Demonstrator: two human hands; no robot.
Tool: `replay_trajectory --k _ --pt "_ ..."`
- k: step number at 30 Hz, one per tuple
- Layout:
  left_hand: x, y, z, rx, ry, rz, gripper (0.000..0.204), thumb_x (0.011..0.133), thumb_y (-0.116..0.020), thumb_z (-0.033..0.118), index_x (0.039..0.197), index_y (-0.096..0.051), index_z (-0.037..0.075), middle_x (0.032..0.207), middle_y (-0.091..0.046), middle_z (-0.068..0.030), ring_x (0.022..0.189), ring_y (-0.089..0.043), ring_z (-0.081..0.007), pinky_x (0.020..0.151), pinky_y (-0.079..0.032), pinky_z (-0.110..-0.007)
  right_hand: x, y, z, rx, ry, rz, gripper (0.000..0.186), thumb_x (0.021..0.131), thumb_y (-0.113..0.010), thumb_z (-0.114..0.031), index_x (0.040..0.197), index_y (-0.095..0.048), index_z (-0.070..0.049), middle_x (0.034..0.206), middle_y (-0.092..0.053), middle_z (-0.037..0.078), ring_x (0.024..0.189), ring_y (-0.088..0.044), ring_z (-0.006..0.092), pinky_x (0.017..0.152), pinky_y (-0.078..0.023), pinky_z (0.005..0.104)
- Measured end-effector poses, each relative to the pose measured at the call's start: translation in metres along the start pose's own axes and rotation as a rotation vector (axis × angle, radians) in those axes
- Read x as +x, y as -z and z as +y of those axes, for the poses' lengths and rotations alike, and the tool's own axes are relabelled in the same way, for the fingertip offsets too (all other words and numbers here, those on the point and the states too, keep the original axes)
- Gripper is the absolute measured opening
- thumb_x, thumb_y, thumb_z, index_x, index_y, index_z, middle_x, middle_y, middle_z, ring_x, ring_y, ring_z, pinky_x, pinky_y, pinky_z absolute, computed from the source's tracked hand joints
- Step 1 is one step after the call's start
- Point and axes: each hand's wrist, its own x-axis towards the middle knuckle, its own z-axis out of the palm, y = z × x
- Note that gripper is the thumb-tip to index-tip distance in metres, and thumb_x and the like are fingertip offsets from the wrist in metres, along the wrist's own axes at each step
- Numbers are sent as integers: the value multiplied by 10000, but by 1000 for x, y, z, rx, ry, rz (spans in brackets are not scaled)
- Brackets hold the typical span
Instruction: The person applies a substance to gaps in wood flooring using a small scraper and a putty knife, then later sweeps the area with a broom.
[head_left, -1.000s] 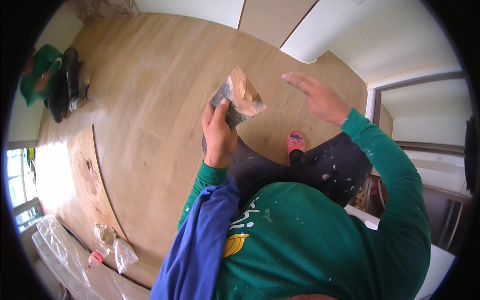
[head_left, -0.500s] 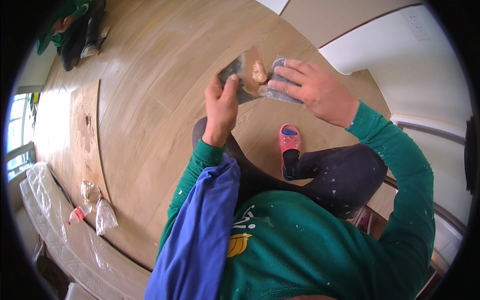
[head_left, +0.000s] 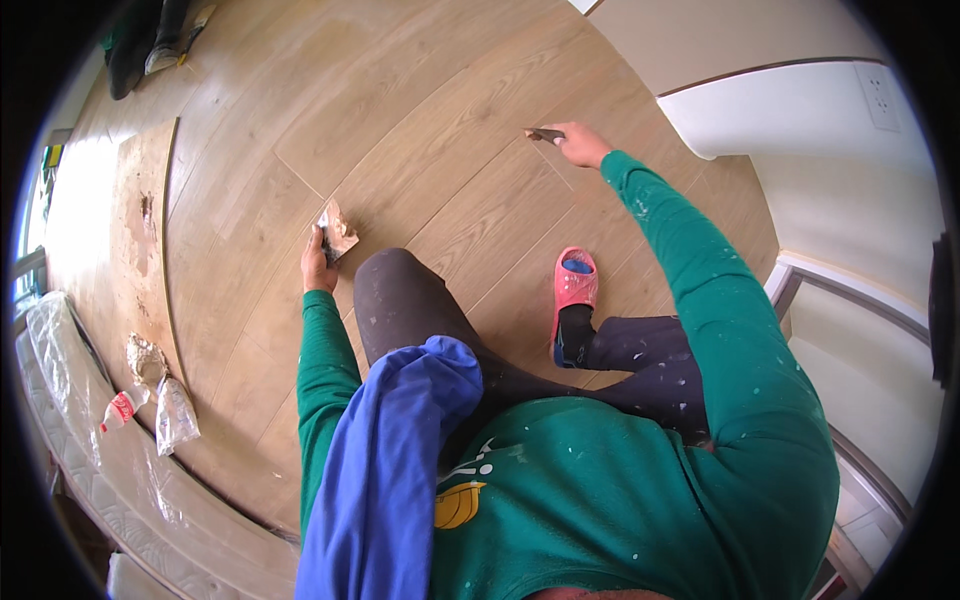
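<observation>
Closest in, there's a blue cloth [head_left: 395, 450] hanging down the left side of a green shirt [head_left: 590, 480], then dark trousers [head_left: 415, 300] with pale specks on them and a pink slipper [head_left: 574, 290] on one foot. Past the left knee, the left hand [head_left: 318, 268] has a small plate [head_left: 344, 243] pinched by its near corner, thumb on top; can't tell how the other fingers sit underneath. A lump of tan paste [head_left: 338, 220] is stuck on the plate. The right hand [head_left: 583, 146] is farther out, well apart from the left, toward the right edge of the floor [head_left: 450, 170] — fingers wrapped around a scraper [head_left: 546, 134], with a bit of brown on its tip. Too small to tell each finger apart.

Over by the floor's lower left edge there's a wrapped mattress [head_left: 95, 430], with a bottle [head_left: 124, 407] and a clear bag [head_left: 177, 417] just beside it. A stained board [head_left: 143, 235] lies along the left edge. Farthest off — a co-worker's legs [head_left: 130, 50] at the upper left corner.
</observation>
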Motion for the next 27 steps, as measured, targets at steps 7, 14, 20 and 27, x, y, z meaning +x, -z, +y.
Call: replay_trajectory --k 7,14,20,27 --pt "1 3 -7 -3 19 75 417 958 -635 383 1245 -614 82 1149 -668 -22 934 -665 -181 806 -554 -374 37 -44 4 -401 197 90 385 878 -496 -45 1220 -653 -130 1193 -636 113 1153 -554 309 960 -480 440" --pt "14 6 -5 -10 14 93 354 931 -690 287 1209 -623 79 1085 -690 -42 908 -683 -180 745 -582 -386 8 -89 20 -515 352 226 366 887 -488 -80 1220 -638 -105 1223 -613 88 1171 -534 309 935 -484 442" --pt "10 -7 -4 -10 57 127 340 929 -692 282 1191 -618 78 1067 -690 -35 908 -682 -191 773 -579 -411 18 -84 12 -514 333 330 383 874 -501 -74 1235 -624 -99 1236 -603 95 1189 -525 324 956 -472 434" --pt "-1 -5 -1 18 41 191 365 926 -695 306 1212 -606 97 1064 -686 -32 909 -677 -191 778 -578 -423 9 -82 -18 -499 321 123 418 859 -516 -55 1267 -596 -92 1249 -584 108 1248 -488 321 997 -451 428"
